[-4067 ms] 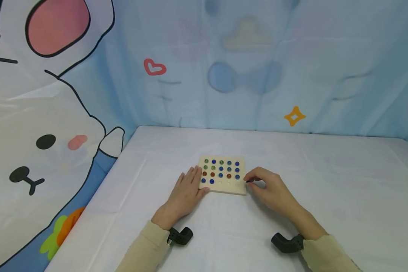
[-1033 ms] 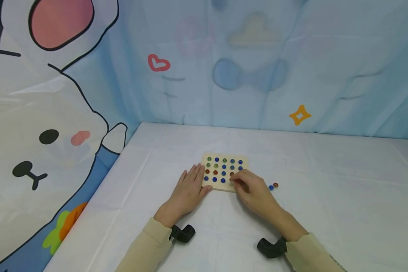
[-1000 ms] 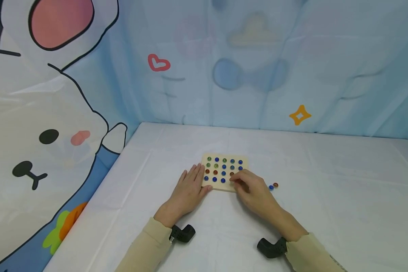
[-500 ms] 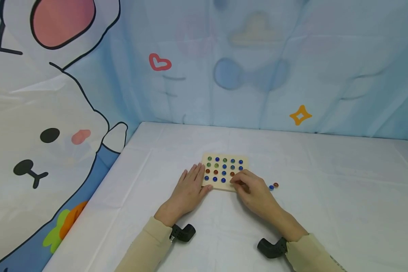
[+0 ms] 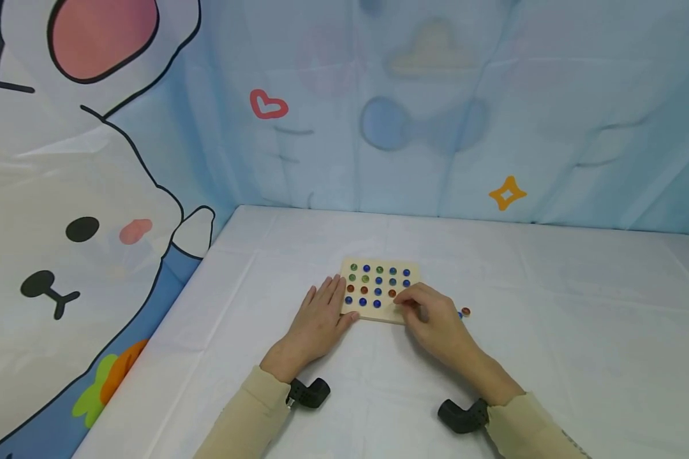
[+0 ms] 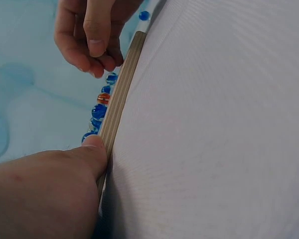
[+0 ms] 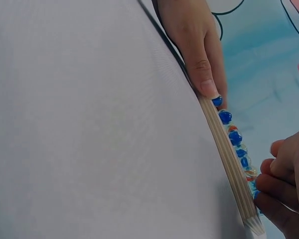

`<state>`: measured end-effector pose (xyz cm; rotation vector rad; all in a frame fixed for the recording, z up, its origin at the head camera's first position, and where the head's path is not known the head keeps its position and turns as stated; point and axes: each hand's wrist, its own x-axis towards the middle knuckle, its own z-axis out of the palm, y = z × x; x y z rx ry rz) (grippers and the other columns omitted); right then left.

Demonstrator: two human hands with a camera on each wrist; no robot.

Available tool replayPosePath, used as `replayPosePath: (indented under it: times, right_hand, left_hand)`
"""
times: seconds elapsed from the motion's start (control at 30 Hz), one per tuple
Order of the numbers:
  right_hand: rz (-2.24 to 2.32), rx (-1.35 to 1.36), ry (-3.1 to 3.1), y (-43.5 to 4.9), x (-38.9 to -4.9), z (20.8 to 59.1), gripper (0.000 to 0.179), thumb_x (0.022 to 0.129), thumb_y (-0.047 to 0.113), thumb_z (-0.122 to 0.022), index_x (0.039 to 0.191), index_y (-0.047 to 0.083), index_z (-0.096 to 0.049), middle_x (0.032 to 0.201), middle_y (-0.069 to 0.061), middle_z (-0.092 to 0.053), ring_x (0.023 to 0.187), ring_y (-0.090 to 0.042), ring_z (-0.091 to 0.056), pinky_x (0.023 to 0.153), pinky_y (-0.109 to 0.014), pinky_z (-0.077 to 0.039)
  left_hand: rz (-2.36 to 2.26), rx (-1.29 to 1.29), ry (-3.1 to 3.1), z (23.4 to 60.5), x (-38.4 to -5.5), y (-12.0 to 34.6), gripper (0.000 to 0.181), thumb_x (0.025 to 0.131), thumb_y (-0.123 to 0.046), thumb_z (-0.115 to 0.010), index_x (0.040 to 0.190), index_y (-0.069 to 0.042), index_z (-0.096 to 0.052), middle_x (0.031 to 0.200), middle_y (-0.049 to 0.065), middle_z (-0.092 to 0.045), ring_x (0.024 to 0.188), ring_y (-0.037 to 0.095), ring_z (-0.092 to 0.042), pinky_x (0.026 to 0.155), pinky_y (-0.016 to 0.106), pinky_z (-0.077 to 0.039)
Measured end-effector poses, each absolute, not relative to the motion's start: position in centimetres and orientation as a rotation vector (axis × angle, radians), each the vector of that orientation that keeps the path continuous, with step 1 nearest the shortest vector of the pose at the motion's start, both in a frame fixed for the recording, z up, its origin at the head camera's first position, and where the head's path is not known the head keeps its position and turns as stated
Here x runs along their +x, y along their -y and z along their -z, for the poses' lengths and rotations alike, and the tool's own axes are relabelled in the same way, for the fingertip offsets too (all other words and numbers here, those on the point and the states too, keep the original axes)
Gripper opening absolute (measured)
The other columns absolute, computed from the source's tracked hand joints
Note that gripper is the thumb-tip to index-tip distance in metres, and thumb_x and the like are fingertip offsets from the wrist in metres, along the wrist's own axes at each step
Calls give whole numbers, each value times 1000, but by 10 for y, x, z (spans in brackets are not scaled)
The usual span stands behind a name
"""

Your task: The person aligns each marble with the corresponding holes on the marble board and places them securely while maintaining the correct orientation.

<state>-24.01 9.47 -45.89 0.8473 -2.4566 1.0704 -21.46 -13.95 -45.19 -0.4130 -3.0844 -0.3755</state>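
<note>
A pale wooden board (image 5: 367, 313) set with rows of glass marbles, mostly blue with some green and orange, lies on the white table. My left hand (image 5: 316, 319) lies flat with straight fingers along its left side; the left thumb (image 6: 93, 142) touches the near edge. Above the front right part of the board is my right hand (image 5: 433, 322), thumb and fingers bent towards each other. No marble shows between them in any view, and the spot under the fingertips is hidden. Just beyond that hand are a loose orange marble (image 5: 466, 312) and a partly covered blue marble (image 5: 460, 315).
A white cloth covers the table (image 5: 551, 319). Behind it hangs a light blue printed curtain (image 5: 321, 159), with a cartoon animal at the left. Each wrist carries a black camera mount, such as the right mount (image 5: 462, 416).
Since the oldest frame a third blue marble has appeared in the front row, and my right hand has come over the board. Lately it shifted slightly right. My left hand stays put.
</note>
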Motion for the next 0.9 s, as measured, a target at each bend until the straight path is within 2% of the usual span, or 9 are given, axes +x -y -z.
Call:
replayPosePath:
  times: [0.27,0.47,0.6,0.7,0.8,0.9]
  right_hand:
    - [-1058,829,2406,-109,-243,455,20,85,-11,-65,96,5,-70,95,-3,-70,85,-10,-60,75,-24,-54]
    - [-997,764,2387,-129,-248,448,23,84,-14,-63,96,4,-70,94,-4,-70,83,-11,-59,76,-18,-50]
    - [-960,735,2388,-141,-248,445,24,83,-14,-62,95,5,-70,92,-4,-70,81,-11,-58,68,-17,-48]
    - [-938,720,2394,-149,-246,445,24,82,-14,-62,95,5,-70,92,-3,-70,81,-10,-58,65,-21,-50]
    - [-918,699,2405,-157,-245,446,24,82,-14,-63,95,5,-70,92,-2,-70,81,-10,-59,68,-22,-52]
    - [-915,665,2426,-164,-243,448,23,83,-12,-64,95,5,-70,92,-2,-70,82,-11,-59,71,-18,-50]
  left_hand:
    - [402,-421,3078,451,-214,139,72,105,-46,-42,157,-1,-21,165,14,-22,154,29,-18,125,51,-18]
    - [426,-408,3083,452,-214,139,72,105,-47,-41,157,-1,-20,165,13,-20,155,28,-16,125,51,-16]
    - [431,-414,3072,452,-214,140,72,105,-46,-41,157,0,-21,165,15,-22,154,29,-17,125,51,-17]
    - [429,-424,3066,453,-214,140,72,105,-45,-42,156,0,-22,164,15,-22,154,30,-18,124,52,-18]
    - [433,-424,3068,453,-214,140,72,105,-46,-41,156,0,-22,164,16,-22,154,30,-18,124,52,-18]
    - [442,-427,3067,453,-214,140,71,105,-45,-41,157,0,-22,164,16,-22,154,30,-18,124,52,-18]
